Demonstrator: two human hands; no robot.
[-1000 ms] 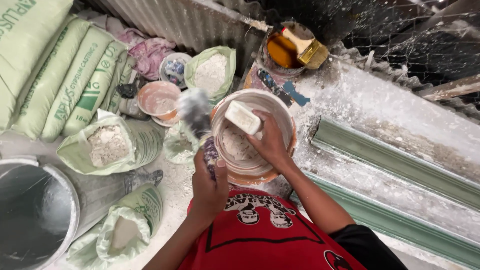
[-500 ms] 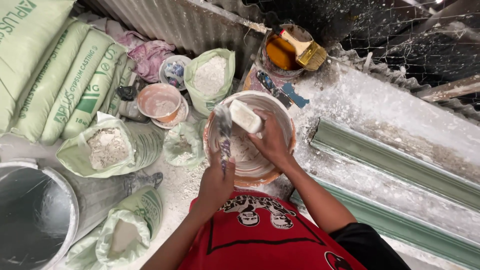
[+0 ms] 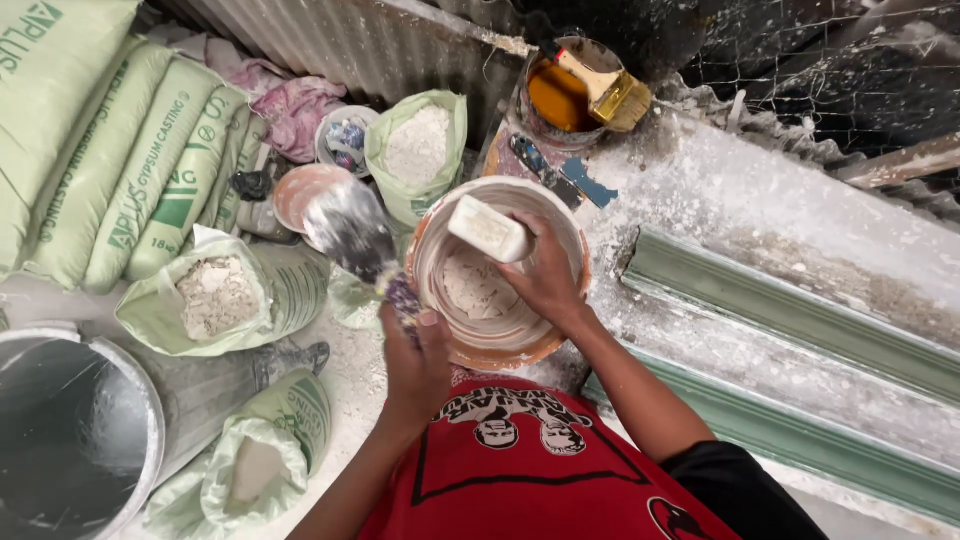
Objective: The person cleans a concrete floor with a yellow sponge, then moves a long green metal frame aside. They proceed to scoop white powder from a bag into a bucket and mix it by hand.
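Note:
A round bowl (image 3: 500, 352) with an orange-stained rim sits in front of me, with white plaster lumps in its bottom. My right hand (image 3: 548, 282) reaches into the bowl and grips a small white rectangular scoop (image 3: 487, 228) held over the plaster. My left hand (image 3: 415, 358) is at the bowl's left rim, closed on the dark handle of a broad-bladed scraper (image 3: 350, 235). The blade is motion-blurred and points up and left, outside the bowl.
Open bags of white powder (image 3: 218, 295) (image 3: 418, 145) (image 3: 255, 470) lie left of the bowl. Stacked green sacks (image 3: 120, 150) fill the far left, a metal bucket (image 3: 60, 430) the lower left. A can with a paintbrush (image 3: 565, 92) stands behind; green moulding (image 3: 790, 310) runs along the right.
The scraper swung from left of the bowl to its rim, then back out to the left. My right hand stays in the bowl holding the scoop.

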